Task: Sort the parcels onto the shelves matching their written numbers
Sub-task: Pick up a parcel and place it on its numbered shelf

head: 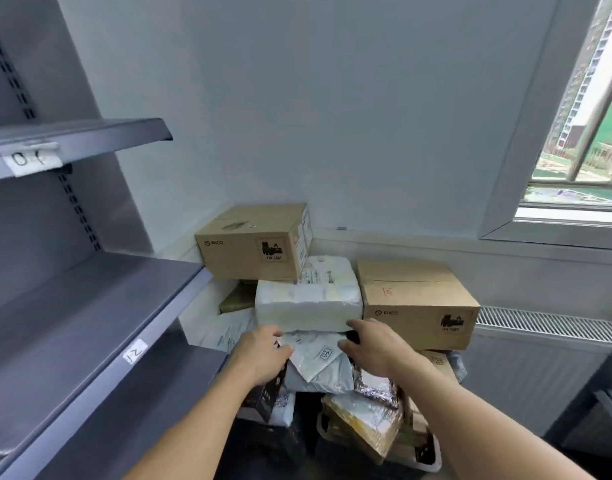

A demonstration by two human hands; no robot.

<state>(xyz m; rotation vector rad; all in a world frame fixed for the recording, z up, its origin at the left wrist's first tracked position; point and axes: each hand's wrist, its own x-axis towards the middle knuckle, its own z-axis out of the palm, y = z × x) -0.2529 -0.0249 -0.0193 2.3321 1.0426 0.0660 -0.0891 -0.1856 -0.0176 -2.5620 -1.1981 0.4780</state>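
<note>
A pile of parcels sits in the corner. A white plastic mailer (319, 358) marked 03 lies in the middle of the pile, under a white wrapped parcel (308, 303). My left hand (263, 353) grips the mailer's left edge. Its right edge is held by my right hand (375, 344), fingers curled over it. A cardboard box (417, 299) with a red 12 stands to the right. Another cardboard box (252, 242) sits on top at the back. On the left, grey shelves carry labels 12 (135, 351) and 01 (31, 159).
More bags and wrapped parcels (363, 420) lie at the front of the pile, with a dark box (268, 396) under my left wrist. A radiator (547, 327) runs along the right wall under a window (588, 133). Both grey shelves (90, 306) hold nothing.
</note>
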